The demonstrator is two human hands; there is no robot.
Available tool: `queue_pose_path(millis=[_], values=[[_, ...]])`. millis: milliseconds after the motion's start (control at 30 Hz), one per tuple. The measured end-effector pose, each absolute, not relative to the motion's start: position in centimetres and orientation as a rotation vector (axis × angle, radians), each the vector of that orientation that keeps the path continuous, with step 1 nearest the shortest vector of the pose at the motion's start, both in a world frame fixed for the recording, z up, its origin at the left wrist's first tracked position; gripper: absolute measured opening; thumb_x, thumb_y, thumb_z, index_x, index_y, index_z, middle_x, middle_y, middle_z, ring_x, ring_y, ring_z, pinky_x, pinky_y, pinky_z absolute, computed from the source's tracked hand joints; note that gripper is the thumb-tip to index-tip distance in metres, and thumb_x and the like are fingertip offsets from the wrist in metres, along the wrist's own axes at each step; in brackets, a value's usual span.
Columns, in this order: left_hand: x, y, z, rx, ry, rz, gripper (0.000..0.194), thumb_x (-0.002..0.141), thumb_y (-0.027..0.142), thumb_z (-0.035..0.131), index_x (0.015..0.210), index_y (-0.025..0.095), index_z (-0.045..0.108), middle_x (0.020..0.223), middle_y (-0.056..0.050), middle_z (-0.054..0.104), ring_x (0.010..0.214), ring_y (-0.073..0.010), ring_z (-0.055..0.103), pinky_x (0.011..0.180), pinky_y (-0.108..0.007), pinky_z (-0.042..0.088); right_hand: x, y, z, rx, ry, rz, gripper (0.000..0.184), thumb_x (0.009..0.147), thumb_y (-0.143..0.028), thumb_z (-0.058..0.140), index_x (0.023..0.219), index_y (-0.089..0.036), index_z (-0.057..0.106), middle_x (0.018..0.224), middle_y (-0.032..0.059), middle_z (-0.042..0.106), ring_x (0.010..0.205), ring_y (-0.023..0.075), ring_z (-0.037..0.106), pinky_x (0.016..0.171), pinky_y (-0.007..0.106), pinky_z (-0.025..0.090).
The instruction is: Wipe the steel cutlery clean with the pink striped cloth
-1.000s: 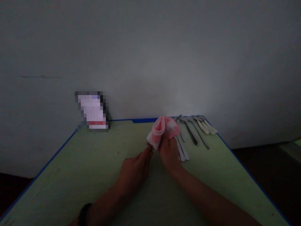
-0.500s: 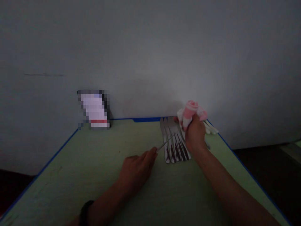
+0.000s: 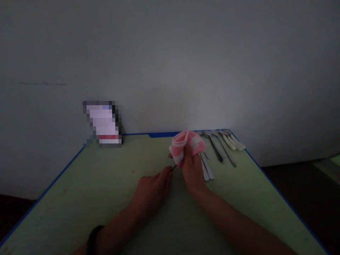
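Note:
My left hand [image 3: 154, 193] is closed on the end of a thin metal piece of cutlery [image 3: 174, 167], above the table's middle. The cloth and fingers hide its far part, so its kind is unclear. My right hand [image 3: 193, 173] grips a folded pink and white cloth [image 3: 187, 141], which is wrapped around the far part of that cutlery. Behind and right of the right hand lie flat metal table knives [image 3: 208, 171], their handle ends toward me. The cloth and hand cover most of that row.
Right of the knives lie metal utensils [image 3: 221, 157] and several white-handled pieces of cutlery [image 3: 232, 142]. A blurred phone-like device [image 3: 105, 122] leans on the wall [image 3: 170, 71] at the back left. The light green table [image 3: 106, 177] has blue edging.
My right hand has moved left and toward me with the cloth, from above the far right onto the held cutlery. The utensils on the right are now uncovered. My left hand has barely moved.

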State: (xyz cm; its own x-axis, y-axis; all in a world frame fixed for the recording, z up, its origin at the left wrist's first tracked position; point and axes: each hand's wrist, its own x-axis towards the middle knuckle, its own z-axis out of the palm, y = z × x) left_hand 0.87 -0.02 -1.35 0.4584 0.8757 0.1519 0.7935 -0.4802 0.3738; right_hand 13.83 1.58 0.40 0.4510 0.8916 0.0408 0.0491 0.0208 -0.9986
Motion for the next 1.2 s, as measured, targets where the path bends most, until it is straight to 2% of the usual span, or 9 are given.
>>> queue_pose_path(millis=[133,267,433,600,733,900,1100,1200], values=[[1.1,-0.1,-0.3,2.059,1.246,0.652,0.030,0.093,0.036,0.030,0.085,0.019,0.053,0.058,0.003,0.055,0.051,-0.0126,0.052,0.052,-0.022,0.038,14.2,1.7,1.0,-1.436,-0.936,0.822,0.050,0.080,-0.060,0.039,0.050,-0.020,0.045,0.042,-0.0035,0.039,0.041,0.0102,0.034,0.041,0.026,0.025],[1.4,-0.5,0.2,1.706,1.083,0.633,0.036,0.093,0.043,0.030,0.077,0.018,0.052,0.053,0.006,0.040,0.046,-0.0095,0.039,0.043,-0.018,0.031,17.6,3.5,3.0,-1.315,-0.855,0.732,0.049,0.080,-0.060,0.039,0.058,-0.018,0.049,0.046,-0.0039,0.042,0.044,0.0093,0.035,0.043,0.025,0.027],[1.7,-0.9,0.1,1.534,0.987,0.564,0.037,0.091,0.045,0.032,0.079,0.018,0.053,0.054,0.006,0.039,0.045,-0.0089,0.035,0.040,-0.017,0.027,20.7,5.4,3.8,-1.211,-0.759,0.557,0.048,0.081,-0.057,0.040,0.071,-0.015,0.060,0.049,-0.0015,0.051,0.046,0.0111,0.046,0.048,0.025,0.035],[1.7,-0.8,0.0,1.582,1.021,0.604,0.036,0.091,0.045,0.034,0.080,0.017,0.054,0.056,0.005,0.041,0.048,-0.0093,0.038,0.041,-0.017,0.030,19.0,4.7,3.1,-1.164,-0.789,0.659,0.057,0.084,-0.058,0.032,0.073,-0.013,0.065,0.054,0.0033,0.060,0.050,0.0139,0.055,0.059,0.027,0.043],[1.6,-0.5,-0.6,1.512,1.025,0.653,0.036,0.091,0.047,0.034,0.080,0.018,0.051,0.055,0.006,0.039,0.044,-0.0079,0.036,0.039,-0.016,0.029,17.9,3.8,3.3,-1.206,-0.946,0.723,0.061,0.085,-0.059,0.028,0.068,-0.014,0.065,0.054,0.0034,0.059,0.052,0.0133,0.054,0.059,0.026,0.041],[1.4,0.1,-0.7,1.402,1.022,0.710,0.035,0.090,0.048,0.034,0.077,0.018,0.046,0.051,0.009,0.033,0.040,-0.0066,0.031,0.036,-0.015,0.025,16.0,2.6,2.0,-1.386,-1.162,0.724,0.049,0.082,-0.057,0.040,0.065,-0.016,0.061,0.060,0.0037,0.060,0.056,0.0134,0.050,0.054,0.025,0.035],[1.1,0.0,-0.4,1.359,0.976,0.663,0.035,0.090,0.048,0.037,0.075,0.018,0.046,0.051,0.008,0.035,0.040,-0.0059,0.030,0.036,-0.015,0.025,15.5,2.4,1.9,-1.365,-1.108,0.767,0.041,0.081,-0.055,0.043,0.077,-0.019,0.063,0.072,0.0037,0.063,0.067,0.0148,0.055,0.062,0.026,0.040],[1.2,-0.4,-0.5,1.338,0.961,0.643,0.036,0.090,0.049,0.036,0.077,0.017,0.048,0.051,0.008,0.033,0.041,-0.0060,0.030,0.036,-0.015,0.025,17.6,3.7,3.9,-1.258,-0.996,0.756,0.047,0.082,-0.058,0.037,0.085,-0.018,0.063,0.077,0.0041,0.065,0.070,0.0153,0.058,0.063,0.027,0.043]])
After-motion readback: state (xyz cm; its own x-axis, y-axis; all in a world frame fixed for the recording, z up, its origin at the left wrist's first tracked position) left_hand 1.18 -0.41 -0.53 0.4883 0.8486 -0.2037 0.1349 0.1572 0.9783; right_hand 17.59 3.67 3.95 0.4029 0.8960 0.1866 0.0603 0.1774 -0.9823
